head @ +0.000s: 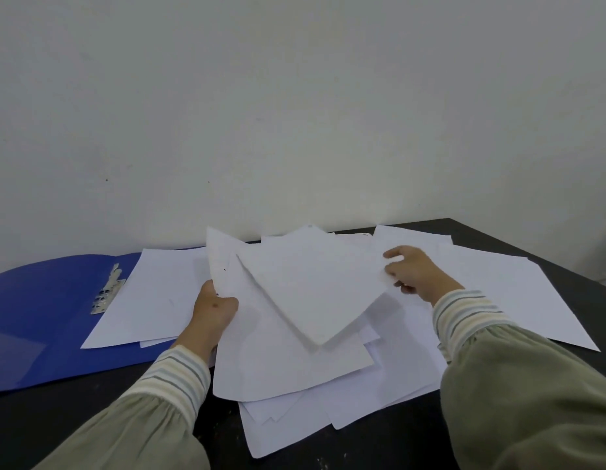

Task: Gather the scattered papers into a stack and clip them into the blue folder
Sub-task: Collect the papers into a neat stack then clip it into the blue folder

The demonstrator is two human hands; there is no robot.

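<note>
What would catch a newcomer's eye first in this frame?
The sprawl of white papers over the dark table, mid-frame. Above it, the left hand and right hand each grip lifted sheets. At far left lies the open blue folder, its metal clip bare, one sheet overlapping its right side.

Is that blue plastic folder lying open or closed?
Open. The blue plastic folder lies flat on the dark table, its metal clip exposed, with a white sheet overlapping it.

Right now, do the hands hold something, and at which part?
Yes. The left hand grips some lifted white papers at their left edge. The right hand pinches the right corner of the same bunch.
</note>
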